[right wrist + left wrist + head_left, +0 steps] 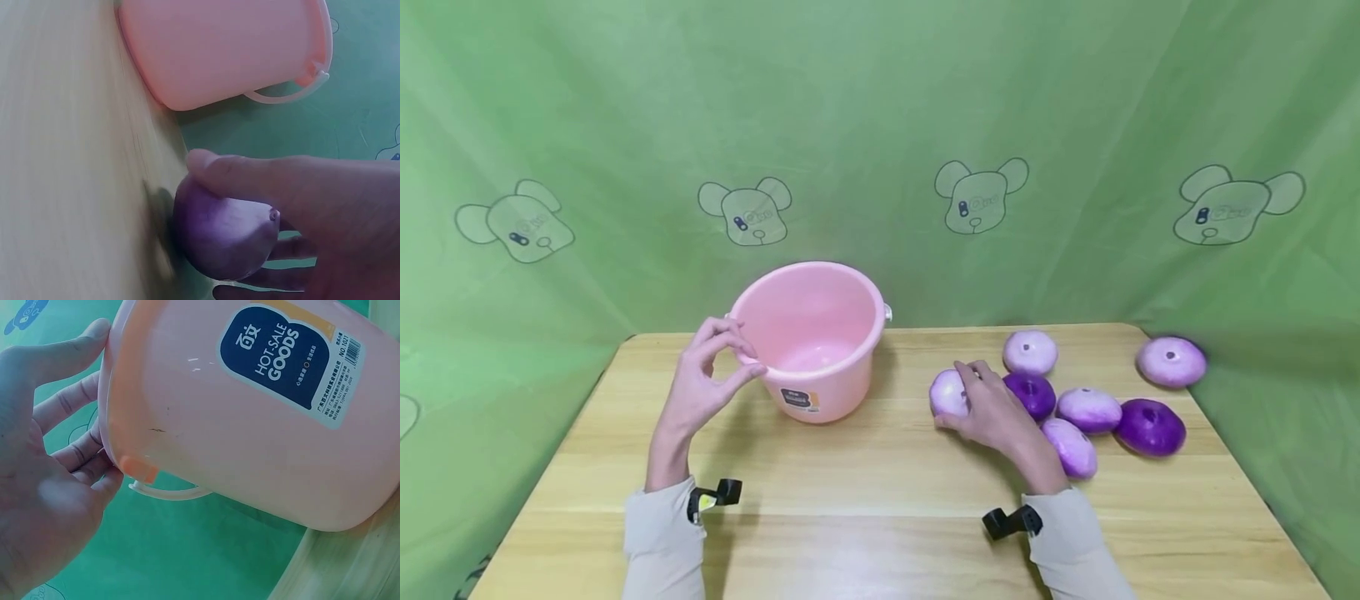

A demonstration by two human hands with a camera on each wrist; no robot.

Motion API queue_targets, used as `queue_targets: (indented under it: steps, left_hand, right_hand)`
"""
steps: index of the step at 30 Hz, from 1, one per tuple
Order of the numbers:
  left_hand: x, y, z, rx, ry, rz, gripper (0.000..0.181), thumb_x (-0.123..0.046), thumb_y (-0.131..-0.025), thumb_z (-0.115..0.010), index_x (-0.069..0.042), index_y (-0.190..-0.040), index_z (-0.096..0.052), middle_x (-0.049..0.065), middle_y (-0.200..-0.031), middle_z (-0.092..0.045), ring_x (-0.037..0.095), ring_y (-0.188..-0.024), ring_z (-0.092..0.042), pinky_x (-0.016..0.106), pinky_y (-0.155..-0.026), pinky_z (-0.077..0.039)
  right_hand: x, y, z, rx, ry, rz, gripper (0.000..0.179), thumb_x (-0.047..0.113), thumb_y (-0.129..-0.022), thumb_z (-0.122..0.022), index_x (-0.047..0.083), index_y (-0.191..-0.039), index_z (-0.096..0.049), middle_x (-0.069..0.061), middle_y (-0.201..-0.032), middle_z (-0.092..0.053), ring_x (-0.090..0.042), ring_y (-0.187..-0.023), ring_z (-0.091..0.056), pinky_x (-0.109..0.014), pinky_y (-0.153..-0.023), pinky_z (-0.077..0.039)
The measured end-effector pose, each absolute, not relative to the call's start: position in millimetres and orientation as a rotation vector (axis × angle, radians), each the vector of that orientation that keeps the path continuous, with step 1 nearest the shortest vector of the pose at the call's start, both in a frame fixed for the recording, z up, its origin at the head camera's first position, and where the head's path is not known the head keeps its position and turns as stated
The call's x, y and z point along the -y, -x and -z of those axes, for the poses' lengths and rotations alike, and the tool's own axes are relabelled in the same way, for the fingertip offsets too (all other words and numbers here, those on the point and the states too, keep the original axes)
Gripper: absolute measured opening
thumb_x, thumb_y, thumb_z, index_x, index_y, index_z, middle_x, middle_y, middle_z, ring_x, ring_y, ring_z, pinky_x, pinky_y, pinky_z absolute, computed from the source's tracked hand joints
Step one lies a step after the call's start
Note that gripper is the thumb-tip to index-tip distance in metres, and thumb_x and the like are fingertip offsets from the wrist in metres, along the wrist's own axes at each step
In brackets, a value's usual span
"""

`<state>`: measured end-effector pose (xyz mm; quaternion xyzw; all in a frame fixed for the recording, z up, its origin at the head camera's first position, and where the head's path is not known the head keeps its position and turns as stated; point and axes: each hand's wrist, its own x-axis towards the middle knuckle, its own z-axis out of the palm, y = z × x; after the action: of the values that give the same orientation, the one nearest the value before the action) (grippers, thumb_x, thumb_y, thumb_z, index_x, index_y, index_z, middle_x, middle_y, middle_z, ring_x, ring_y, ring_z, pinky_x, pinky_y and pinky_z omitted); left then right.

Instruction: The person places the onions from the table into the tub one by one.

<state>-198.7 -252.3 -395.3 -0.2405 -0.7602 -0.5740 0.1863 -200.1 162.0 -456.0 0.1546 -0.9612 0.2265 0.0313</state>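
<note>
A pink bucket (850, 383) stands upright at the back left of the table, its inside bare in the head view. My left hand (694, 392) pinches its near left rim, thumb outside and fingers over the edge. A dark label (275, 353) on the bucket's side faces the left wrist camera. To the right of the bucket, my right hand (1000, 415) grips a pale purple onion (947, 393), with the thumb on one side and the fingers on the other. In the right wrist view the held onion (222, 234) is just over the tabletop, its stem end towards the palm.
Several more onions lie at the right: a pale one (1030, 352) behind my hand, a dark one (1032, 395) beside it, and a pale one (1171, 362) at the far right edge. Green cloth (865, 125) with bear-head prints walls the wooden table (850, 517).
</note>
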Motion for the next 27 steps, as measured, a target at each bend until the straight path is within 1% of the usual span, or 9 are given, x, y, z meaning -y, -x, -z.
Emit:
queue_targets:
  steps: [4,6,10,13,16,19,23,27]
  left_hand:
    - [253,199,396,2.146,0.668,1.621,0.023,0.015,-0.076,-0.081,0.001,-0.091,-0.070,0.021,-0.110,-0.055,0.039,-0.129,-0.043,0.042,-0.124,-0.027]
    - [253,198,395,2.149,0.661,1.624,0.023,0.014,-0.076,-0.081,0.001,-0.091,-0.070,0.022,-0.110,-0.055,0.037,-0.130,-0.044,0.042,-0.124,-0.027]
    - [252,199,394,2.152,0.642,1.631,0.023,0.013,-0.076,-0.082,0.000,-0.091,-0.071,0.024,-0.112,-0.054,0.037,-0.131,-0.044,0.044,-0.125,-0.025]
    - [252,200,393,2.158,0.635,1.626,0.024,0.014,-0.075,-0.082,0.001,-0.091,-0.071,0.026,-0.113,-0.053,0.037,-0.131,-0.045,0.047,-0.125,-0.025]
    - [250,201,393,2.160,0.643,1.615,0.025,0.015,-0.073,-0.082,0.002,-0.091,-0.070,0.026,-0.113,-0.053,0.035,-0.132,-0.045,0.050,-0.124,-0.025]
    - [249,202,393,2.157,0.649,1.613,0.026,0.016,-0.073,-0.082,0.002,-0.091,-0.070,0.027,-0.113,-0.053,0.036,-0.131,-0.045,0.052,-0.124,-0.025]
    - [249,200,393,2.153,0.650,1.622,0.023,0.014,-0.075,-0.082,0.000,-0.091,-0.071,0.027,-0.113,-0.053,0.034,-0.132,-0.045,0.049,-0.125,-0.024]
    - [249,199,396,2.143,0.658,1.634,0.022,0.012,-0.077,-0.082,-0.001,-0.091,-0.071,0.027,-0.112,-0.054,0.033,-0.133,-0.045,0.047,-0.126,-0.022]
  right_hand:
    - [-163,200,456,2.963,-0.458,-0.711,0.098,0.042,-0.079,-0.088,-0.009,-0.149,-0.042,-0.034,-0.138,-0.049,-0.052,-0.117,-0.057,-0.065,-0.098,-0.051]
    - [-164,200,457,2.949,-0.469,-0.728,0.094,0.040,-0.079,-0.088,-0.005,-0.149,-0.043,-0.033,-0.135,-0.051,-0.052,-0.114,-0.059,-0.066,-0.094,-0.053]
    - [-165,199,456,2.907,-0.489,-0.761,0.086,0.033,-0.078,-0.088,0.003,-0.147,-0.048,-0.030,-0.128,-0.055,-0.049,-0.107,-0.061,-0.066,-0.086,-0.057]
    - [-167,199,454,2.886,-0.502,-0.786,0.082,0.030,-0.078,-0.088,0.005,-0.146,-0.049,-0.029,-0.126,-0.056,-0.047,-0.104,-0.062,-0.065,-0.084,-0.058]
    - [-169,199,452,2.859,-0.521,-0.818,0.081,0.027,-0.078,-0.087,0.005,-0.146,-0.048,-0.029,-0.126,-0.056,-0.046,-0.104,-0.063,-0.064,-0.085,-0.058]
    - [-171,199,448,2.826,-0.549,-0.840,0.079,0.023,-0.080,-0.086,0.005,-0.146,-0.047,-0.029,-0.129,-0.056,-0.046,-0.108,-0.062,-0.064,-0.088,-0.057]
    - [-173,199,441,2.794,-0.584,-0.859,0.076,0.021,-0.081,-0.085,0.005,-0.145,-0.047,-0.028,-0.133,-0.056,-0.045,-0.113,-0.061,-0.064,-0.093,-0.055]
    - [-174,196,433,2.783,-0.592,-0.886,0.077,0.021,-0.081,-0.085,0.006,-0.147,-0.046,-0.026,-0.135,-0.055,-0.044,-0.116,-0.059,-0.063,-0.093,-0.054]
